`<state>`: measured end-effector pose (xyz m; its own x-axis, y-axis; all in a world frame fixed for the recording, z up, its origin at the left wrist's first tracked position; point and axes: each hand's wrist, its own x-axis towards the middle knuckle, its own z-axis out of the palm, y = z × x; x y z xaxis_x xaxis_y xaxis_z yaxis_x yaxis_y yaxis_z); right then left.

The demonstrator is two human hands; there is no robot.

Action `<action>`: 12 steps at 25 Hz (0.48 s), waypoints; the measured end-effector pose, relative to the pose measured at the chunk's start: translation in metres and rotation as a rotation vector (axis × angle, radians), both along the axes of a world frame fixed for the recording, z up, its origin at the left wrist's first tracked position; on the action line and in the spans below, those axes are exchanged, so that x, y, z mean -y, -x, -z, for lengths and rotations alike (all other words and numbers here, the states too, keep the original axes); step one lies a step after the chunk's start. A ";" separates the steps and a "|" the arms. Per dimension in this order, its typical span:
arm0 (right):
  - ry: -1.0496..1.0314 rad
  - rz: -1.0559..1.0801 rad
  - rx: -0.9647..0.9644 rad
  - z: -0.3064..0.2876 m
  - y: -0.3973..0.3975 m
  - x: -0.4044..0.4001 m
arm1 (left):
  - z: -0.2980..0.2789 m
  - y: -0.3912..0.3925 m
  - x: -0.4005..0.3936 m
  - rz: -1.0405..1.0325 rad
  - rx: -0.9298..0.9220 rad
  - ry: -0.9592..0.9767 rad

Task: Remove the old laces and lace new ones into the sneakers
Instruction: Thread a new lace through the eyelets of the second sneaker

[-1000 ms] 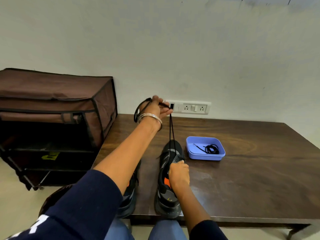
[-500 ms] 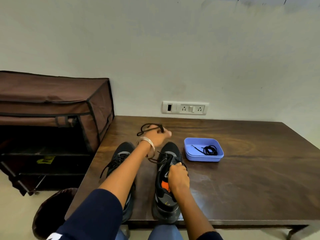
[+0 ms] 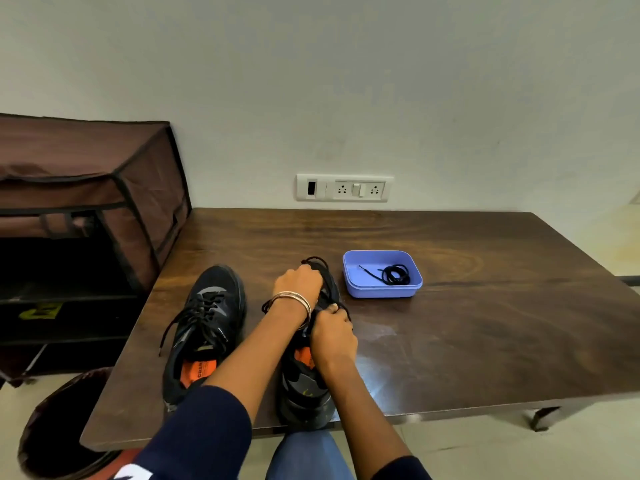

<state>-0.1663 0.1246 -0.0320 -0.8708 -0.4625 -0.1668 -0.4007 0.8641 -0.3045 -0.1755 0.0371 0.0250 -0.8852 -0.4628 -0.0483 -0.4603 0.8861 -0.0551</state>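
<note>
**Right sneaker: lace work back at the eyelets**

1. Right sneaker (image 3: 308, 386): black with an orange insole, on the tabletop (image 3: 450, 334) at about 6 o'clock, heel at the near edge. Both hands are on it.
2. Left hand (image 3: 299, 284): a second ago it was raised high, drawing a black lace (image 3: 317, 262) taut above the shoe; now it has dropped onto the toe end, fingers curled round a gathered loop of that lace.
3. Right hand (image 3: 332, 336): stays over the tongue, fingertips pinching at the lacing; what exactly it grips is hidden.
4. Left sneaker (image 3: 207, 327): just beside its pair, toward 8 o'clock, fully laced, loose ends trailing. Untouched.
5. Purple tray (image 3: 382, 291): toward 1 o'clock from the shoe, near but apart, holding a coiled black lace (image 3: 394, 274), apparently the spare.

Assessment: the long pull is over and the slack has come down to the shoe, which suggests one eyelet pass is finished and the next begins. Whether this lace is coming out or going in cannot be told. The left sneaker remains to be done.
</note>
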 end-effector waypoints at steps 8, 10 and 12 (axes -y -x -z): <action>0.025 0.053 -0.028 -0.006 -0.002 -0.005 | 0.022 -0.015 0.022 -0.458 -0.620 -1.087; 0.027 0.049 -0.028 -0.007 -0.003 -0.006 | 0.009 -0.025 0.031 -0.533 -0.866 -1.490; 0.032 0.026 -0.015 -0.009 -0.005 -0.006 | -0.001 -0.030 0.040 -0.483 -0.946 -1.631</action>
